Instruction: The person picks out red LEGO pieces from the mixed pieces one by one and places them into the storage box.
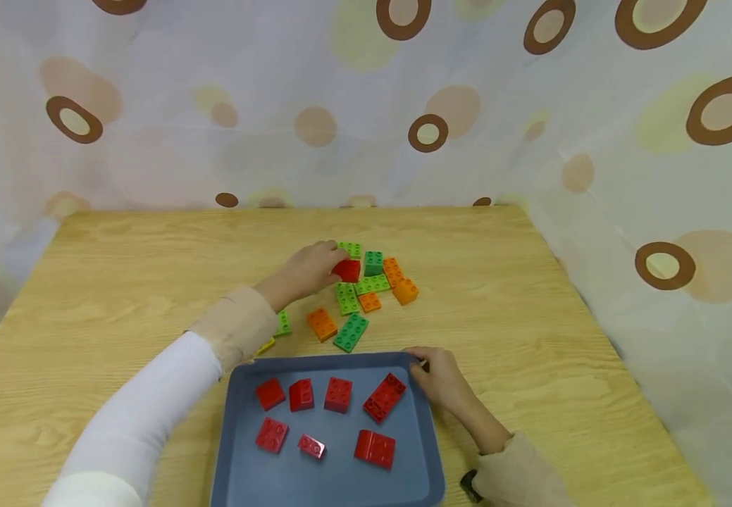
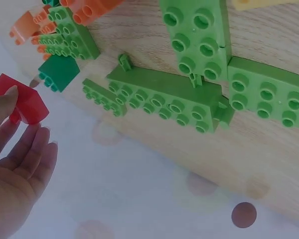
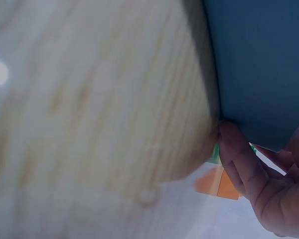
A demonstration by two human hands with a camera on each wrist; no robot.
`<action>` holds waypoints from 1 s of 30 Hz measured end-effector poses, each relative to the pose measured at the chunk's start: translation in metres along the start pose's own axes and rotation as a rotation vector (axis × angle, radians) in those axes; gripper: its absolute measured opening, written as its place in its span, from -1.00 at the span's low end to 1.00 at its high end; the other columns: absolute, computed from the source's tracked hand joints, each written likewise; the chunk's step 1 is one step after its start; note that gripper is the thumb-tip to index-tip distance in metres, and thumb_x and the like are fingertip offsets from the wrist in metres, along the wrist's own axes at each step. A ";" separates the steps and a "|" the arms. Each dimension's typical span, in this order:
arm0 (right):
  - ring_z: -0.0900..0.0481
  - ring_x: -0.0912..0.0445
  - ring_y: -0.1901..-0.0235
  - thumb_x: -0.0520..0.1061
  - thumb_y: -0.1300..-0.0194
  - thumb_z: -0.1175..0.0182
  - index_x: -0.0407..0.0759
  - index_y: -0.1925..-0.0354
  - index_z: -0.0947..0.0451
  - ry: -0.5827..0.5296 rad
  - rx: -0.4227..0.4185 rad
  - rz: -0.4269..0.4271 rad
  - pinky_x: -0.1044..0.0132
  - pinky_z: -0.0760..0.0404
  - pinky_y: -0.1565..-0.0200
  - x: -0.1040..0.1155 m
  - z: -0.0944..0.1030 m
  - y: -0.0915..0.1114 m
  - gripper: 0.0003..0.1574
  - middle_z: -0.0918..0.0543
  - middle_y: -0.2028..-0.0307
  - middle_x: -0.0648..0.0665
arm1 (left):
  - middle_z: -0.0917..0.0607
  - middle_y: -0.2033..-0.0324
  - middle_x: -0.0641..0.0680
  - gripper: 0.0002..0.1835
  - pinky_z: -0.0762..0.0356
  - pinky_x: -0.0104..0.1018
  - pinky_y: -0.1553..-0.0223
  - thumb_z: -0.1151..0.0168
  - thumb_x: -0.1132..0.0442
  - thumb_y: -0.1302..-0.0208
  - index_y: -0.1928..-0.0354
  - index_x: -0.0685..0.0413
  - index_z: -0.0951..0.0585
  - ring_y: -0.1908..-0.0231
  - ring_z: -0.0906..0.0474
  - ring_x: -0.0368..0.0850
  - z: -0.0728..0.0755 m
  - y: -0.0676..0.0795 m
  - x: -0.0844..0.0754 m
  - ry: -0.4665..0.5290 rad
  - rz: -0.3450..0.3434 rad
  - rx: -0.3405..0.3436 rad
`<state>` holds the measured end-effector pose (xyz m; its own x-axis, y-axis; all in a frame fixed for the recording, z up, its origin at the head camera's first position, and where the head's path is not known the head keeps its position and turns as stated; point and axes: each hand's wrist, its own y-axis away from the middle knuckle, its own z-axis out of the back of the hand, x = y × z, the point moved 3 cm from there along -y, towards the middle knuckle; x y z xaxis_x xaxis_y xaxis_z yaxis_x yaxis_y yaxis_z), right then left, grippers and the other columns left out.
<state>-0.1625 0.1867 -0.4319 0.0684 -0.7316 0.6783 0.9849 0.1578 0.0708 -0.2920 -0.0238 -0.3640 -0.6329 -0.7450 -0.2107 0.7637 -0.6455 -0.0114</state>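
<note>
A red toy brick (image 1: pixel 347 270) is pinched between the thumb and fingers of my left hand (image 1: pixel 308 270), above the loose bricks at the middle of the table. The left wrist view shows the same red brick (image 2: pixel 24 99) held at the fingertips of the left hand (image 2: pixel 20 159). My right hand (image 1: pixel 439 378) grips the far right corner of a blue-grey tray (image 1: pixel 429 443). In the right wrist view the fingers (image 3: pixel 244 159) lie against the tray's outer wall (image 3: pixel 259 74). Several red bricks (image 1: pixel 338 394) sit spread out inside the tray.
Around the left hand lie green bricks (image 1: pixel 351 332), orange bricks (image 1: pixel 322 324) and a dark green block (image 1: pixel 373 263). A yellow piece (image 1: pixel 266 346) shows partly behind the left forearm. Beyond the wooden table (image 1: pixel 505 282) hangs a patterned curtain (image 1: pixel 264 105).
</note>
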 end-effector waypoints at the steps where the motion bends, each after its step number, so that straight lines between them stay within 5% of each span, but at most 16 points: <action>1: -0.50 0.13 0.47 -0.45 -0.09 -0.07 -0.40 0.11 -0.60 0.002 0.000 0.005 0.44 -0.44 0.52 0.000 0.000 -0.001 -0.63 -0.68 0.23 -0.32 | -0.59 0.10 0.22 -0.61 -0.55 -0.18 0.08 -0.24 0.25 -0.20 -0.07 0.21 -0.53 0.12 -0.54 0.06 0.001 0.003 -0.001 0.000 -0.009 -0.009; 9: -0.49 0.14 0.52 -0.45 -0.09 -0.07 -0.40 0.13 -0.61 0.014 -0.012 0.014 0.44 -0.43 0.54 0.002 0.002 -0.001 -0.65 -0.68 0.27 -0.33 | -0.61 0.17 0.17 -0.58 -0.57 -0.25 0.14 -0.30 0.24 -0.14 -0.05 0.23 -0.54 0.20 -0.54 -0.02 0.003 0.035 -0.008 0.054 -0.082 -0.078; 20: -0.50 0.13 0.52 -0.45 -0.08 -0.07 -0.40 0.13 -0.61 0.020 -0.011 0.016 0.44 -0.42 0.54 0.005 0.001 0.001 -0.65 -0.68 0.33 -0.31 | -0.61 0.26 0.10 -0.58 -0.57 -0.30 0.20 -0.38 0.19 -0.05 0.04 0.19 -0.58 0.25 -0.54 -0.09 0.002 0.101 -0.035 0.030 -0.252 -0.214; 30: -0.52 0.10 0.50 -0.44 -0.09 -0.07 -0.42 0.12 -0.60 0.040 -0.010 0.015 0.43 -0.45 0.52 0.004 0.002 -0.001 -0.65 -0.67 0.29 -0.35 | -0.61 0.24 0.06 -0.61 -0.57 -0.32 0.19 -0.36 0.19 -0.07 0.04 0.16 -0.58 0.23 -0.54 -0.12 -0.014 0.144 -0.050 0.092 -0.254 -0.180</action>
<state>-0.1633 0.1851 -0.4279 0.0893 -0.7555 0.6491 0.9853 0.1621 0.0532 -0.1484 -0.0776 -0.3686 -0.7982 -0.5405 -0.2660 0.5983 -0.7628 -0.2454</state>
